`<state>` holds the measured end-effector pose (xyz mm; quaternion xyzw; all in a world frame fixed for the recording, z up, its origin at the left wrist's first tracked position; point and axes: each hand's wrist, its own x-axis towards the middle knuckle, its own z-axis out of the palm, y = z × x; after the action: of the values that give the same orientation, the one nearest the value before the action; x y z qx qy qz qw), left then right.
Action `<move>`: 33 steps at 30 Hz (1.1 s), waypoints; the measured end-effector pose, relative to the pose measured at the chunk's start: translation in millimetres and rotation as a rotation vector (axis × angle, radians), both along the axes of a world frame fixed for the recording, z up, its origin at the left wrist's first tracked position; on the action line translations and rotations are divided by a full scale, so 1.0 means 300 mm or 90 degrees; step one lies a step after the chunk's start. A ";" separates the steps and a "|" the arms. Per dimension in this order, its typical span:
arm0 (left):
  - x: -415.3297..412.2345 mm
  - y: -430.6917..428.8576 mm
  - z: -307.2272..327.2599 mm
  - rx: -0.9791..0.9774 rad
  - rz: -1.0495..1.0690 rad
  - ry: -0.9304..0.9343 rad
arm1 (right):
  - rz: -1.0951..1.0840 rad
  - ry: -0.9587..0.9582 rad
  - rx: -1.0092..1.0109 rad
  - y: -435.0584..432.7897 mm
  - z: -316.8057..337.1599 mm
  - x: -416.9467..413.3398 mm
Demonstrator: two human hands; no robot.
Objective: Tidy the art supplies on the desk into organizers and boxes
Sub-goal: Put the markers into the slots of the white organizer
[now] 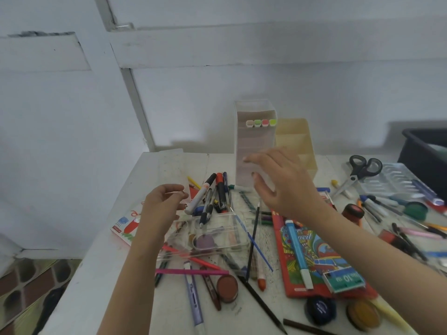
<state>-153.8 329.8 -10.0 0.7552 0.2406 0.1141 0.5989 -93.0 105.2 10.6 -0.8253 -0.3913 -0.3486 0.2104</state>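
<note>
A tall clear organizer (251, 131) stands at the back of the white desk (101, 274), with several highlighters (261, 123) slotted in near its top. My right hand (283, 187) hovers just in front of its lower half, fingers spread and holding nothing. My left hand (162, 206) is further left, its curled fingers pinching the lower edge of a clear plastic piece (173, 168). Loose markers and pens (212, 194) lie between my hands. A clear compartment tray (212, 235) rests on pencils below them.
A beige organizer (296, 134) stands behind the clear one. Scissors (360, 170), a clear blister tray (394, 182) and a dark bin (425, 153) are at the right. A red colouring pack (312, 252), paint pots (227, 288) and pencils cover the near desk. The desk's left edge drops to the floor.
</note>
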 end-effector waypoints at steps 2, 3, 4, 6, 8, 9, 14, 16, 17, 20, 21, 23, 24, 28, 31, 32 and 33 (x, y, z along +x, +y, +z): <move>-0.008 -0.001 -0.011 0.017 -0.003 0.009 | 0.031 0.066 -0.022 -0.002 -0.025 -0.048; -0.012 -0.001 -0.016 0.020 -0.004 0.013 | 0.048 0.110 -0.039 0.003 -0.039 -0.079; -0.016 -0.001 -0.019 0.020 -0.003 0.014 | 0.070 0.149 -0.065 0.013 -0.050 -0.112; -0.023 0.001 -0.024 0.018 0.002 0.015 | 0.128 0.208 -0.145 0.045 -0.072 -0.183; -0.027 0.001 -0.028 0.025 0.006 0.014 | 0.173 0.252 -0.235 0.088 -0.090 -0.248; -0.030 0.001 -0.029 0.031 0.007 0.014 | 0.181 0.273 -0.271 0.111 -0.099 -0.276; -0.048 0.005 -0.028 0.060 0.014 0.012 | 0.159 0.336 -0.349 0.226 -0.151 -0.361; -0.063 0.020 -0.028 0.061 0.020 0.008 | 0.136 0.322 -0.376 0.267 -0.163 -0.385; -0.076 0.035 -0.029 0.058 0.027 0.004 | 0.128 0.310 -0.389 0.292 -0.169 -0.398; -0.105 0.064 -0.031 0.051 0.048 -0.005 | 0.066 0.331 -0.415 0.333 -0.186 -0.417; -0.113 0.073 -0.033 0.050 0.055 -0.005 | 0.041 0.352 -0.421 0.341 -0.185 -0.418; -0.131 0.091 -0.036 0.044 0.073 0.003 | 0.017 0.395 -0.436 0.352 -0.172 -0.416; -0.135 0.094 -0.039 0.037 0.076 0.007 | 0.015 0.416 -0.440 0.347 -0.163 -0.415; -0.147 0.098 -0.039 0.019 0.077 0.012 | 0.074 0.493 -0.390 0.315 -0.103 -0.415; -0.142 0.082 -0.024 0.004 0.054 -0.003 | 0.107 0.551 -0.295 0.286 -0.038 -0.385; -0.138 0.074 -0.015 0.002 0.043 -0.013 | 0.111 0.568 -0.255 0.277 -0.018 -0.364; -0.133 0.066 -0.007 -0.002 0.034 -0.025 | 0.111 0.577 -0.218 0.268 -0.001 -0.338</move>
<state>-193.8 349.5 -12.0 0.7453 0.2489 0.1447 0.6014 -194.4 185.5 10.3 -0.8808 -0.3795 0.1340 0.2496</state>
